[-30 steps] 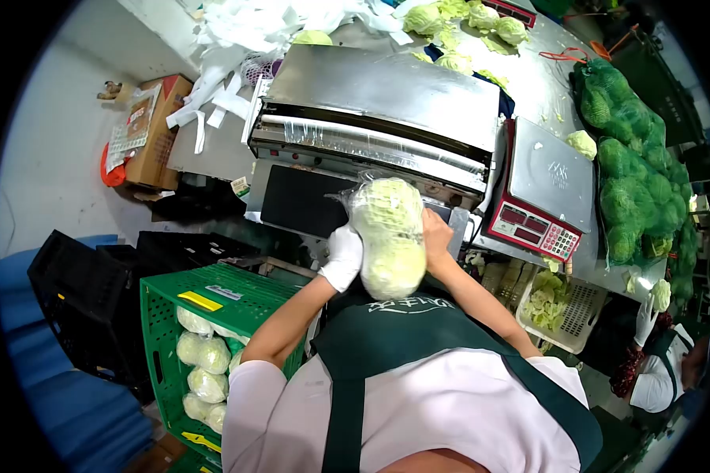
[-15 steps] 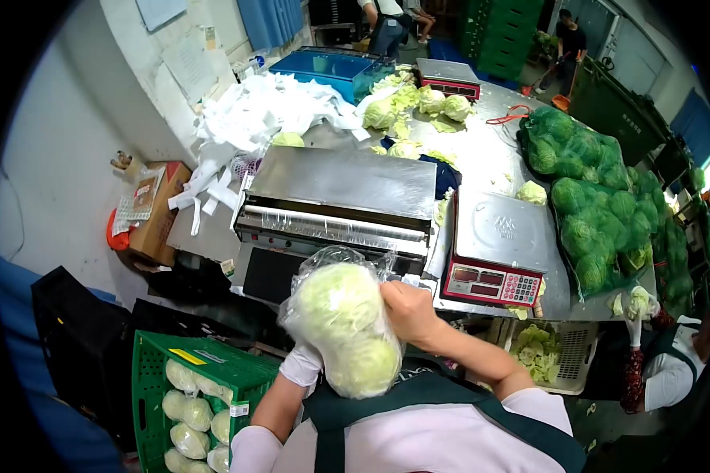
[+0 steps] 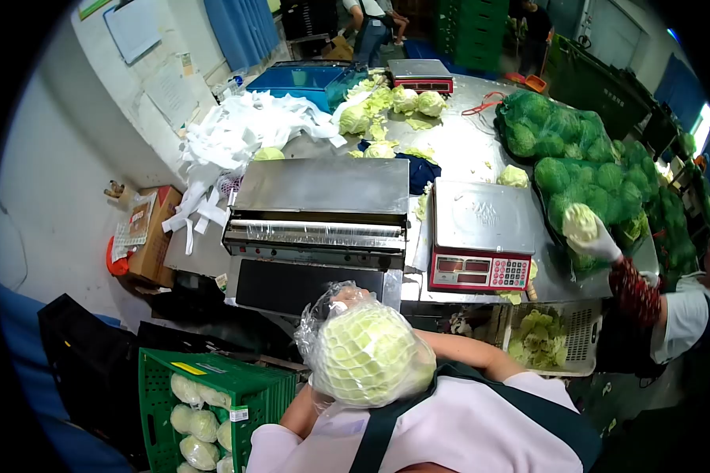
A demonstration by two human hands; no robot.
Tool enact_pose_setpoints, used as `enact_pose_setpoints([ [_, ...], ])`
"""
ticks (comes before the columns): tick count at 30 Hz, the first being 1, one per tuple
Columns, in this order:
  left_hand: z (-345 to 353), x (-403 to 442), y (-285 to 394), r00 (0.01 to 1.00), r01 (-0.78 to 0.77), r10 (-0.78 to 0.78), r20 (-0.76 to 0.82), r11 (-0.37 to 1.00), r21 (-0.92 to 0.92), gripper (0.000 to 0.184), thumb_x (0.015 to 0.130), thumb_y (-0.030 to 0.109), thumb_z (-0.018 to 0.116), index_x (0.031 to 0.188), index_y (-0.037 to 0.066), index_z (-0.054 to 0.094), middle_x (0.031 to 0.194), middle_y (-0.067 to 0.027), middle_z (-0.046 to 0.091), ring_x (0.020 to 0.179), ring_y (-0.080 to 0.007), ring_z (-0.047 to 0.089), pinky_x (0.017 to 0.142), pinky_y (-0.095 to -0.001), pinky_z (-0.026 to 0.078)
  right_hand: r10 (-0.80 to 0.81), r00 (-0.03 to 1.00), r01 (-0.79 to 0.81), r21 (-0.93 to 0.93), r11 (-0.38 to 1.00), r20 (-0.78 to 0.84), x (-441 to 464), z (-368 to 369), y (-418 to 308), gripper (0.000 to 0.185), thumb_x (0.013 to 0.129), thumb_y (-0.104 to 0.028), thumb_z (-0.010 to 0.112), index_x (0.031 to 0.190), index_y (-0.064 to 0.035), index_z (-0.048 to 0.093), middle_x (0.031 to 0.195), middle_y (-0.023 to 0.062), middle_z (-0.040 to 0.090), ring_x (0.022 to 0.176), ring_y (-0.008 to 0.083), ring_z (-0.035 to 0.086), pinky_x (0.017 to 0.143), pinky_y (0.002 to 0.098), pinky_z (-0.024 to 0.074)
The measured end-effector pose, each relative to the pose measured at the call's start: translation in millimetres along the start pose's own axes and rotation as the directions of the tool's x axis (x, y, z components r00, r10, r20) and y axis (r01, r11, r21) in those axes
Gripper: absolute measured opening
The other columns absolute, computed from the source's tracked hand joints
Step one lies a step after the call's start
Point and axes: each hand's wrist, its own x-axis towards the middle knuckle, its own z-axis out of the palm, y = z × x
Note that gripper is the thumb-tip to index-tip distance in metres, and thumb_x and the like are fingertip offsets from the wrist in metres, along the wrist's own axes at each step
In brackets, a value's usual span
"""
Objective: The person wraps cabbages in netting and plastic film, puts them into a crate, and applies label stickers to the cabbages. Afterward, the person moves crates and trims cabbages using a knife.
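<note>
A pale green cabbage [image 3: 367, 355] in clear plastic is held up close to my chest, with a white net-like pattern over it. Loose film bunches at its upper left. My right hand [image 3: 350, 296] is at the far top edge of the bundle, its fingers partly visible through the film and closed on it. Low on the left side, my left hand [image 3: 320, 400] holds the bundle from beneath, its fingers mostly hidden. Just beyond is the film wrapping machine [image 3: 319, 189] with its dark plate [image 3: 308, 285].
Right of the machine stands a scale [image 3: 481, 225]. Net sacks of cabbages [image 3: 592, 185] lie at the table's right. A co-worker's gloved hand [image 3: 596, 243] holds a cabbage there. A green crate [image 3: 154, 406] with wrapped cabbages is at lower left; a leaf basket [image 3: 580, 347] is at lower right.
The wrapped bundle has turned and come nearer my chest, its net-patterned side now showing. My right hand has moved from its right side to the far top. The co-worker's cabbage has risen.
</note>
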Motion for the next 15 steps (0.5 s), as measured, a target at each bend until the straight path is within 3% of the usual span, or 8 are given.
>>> enact_pose_setpoints([
  [10, 33, 24, -8, 0.995, 0.073, -0.079, 0.060, 0.993, 0.094, 0.051, 0.094, 0.036, 0.033, 0.137, 0.008, 0.027, 0.140, -0.0093, 0.031, 0.127, -0.0223, 0.032, 0.106, -0.0351, 0.026, 0.067, 0.988, -0.072, 0.032, 0.997, 0.142, -73, -35, -7, 0.021, 0.085, -0.022, 0.060, 0.080, -0.0019, 0.061, 0.078, 0.0075, 0.062, 0.066, 0.0093, 0.055, 0.059, 0.0238, 0.0441],
  [13, 41, 30, -18, 0.990, 0.093, -0.105, 0.090, 0.988, 0.126, 0.052, 0.094, 0.036, 0.033, 0.137, 0.008, 0.027, 0.139, -0.0093, 0.031, 0.126, -0.0223, 0.032, 0.106, -0.0352, 0.026, 0.069, 0.989, -0.067, -0.016, 0.998, 0.131, -84, -42, -9, 0.022, 0.085, -0.023, 0.059, 0.080, -0.0020, 0.061, 0.079, 0.0082, 0.063, 0.068, 0.0100, 0.056, 0.061, 0.0244, 0.0448],
  [15, 44, 32, -22, 0.985, 0.112, -0.129, 0.110, 0.983, 0.148, 0.052, 0.094, 0.036, 0.033, 0.137, 0.008, 0.027, 0.139, -0.0093, 0.031, 0.126, -0.0223, 0.032, 0.106, -0.0352, 0.026, 0.058, 0.998, -0.054, -0.140, 0.989, 0.023, -90, -49, -13, 0.023, 0.085, -0.024, 0.059, 0.080, -0.0020, 0.062, 0.080, 0.0087, 0.064, 0.069, 0.0104, 0.057, 0.063, 0.0247, 0.0453],
])
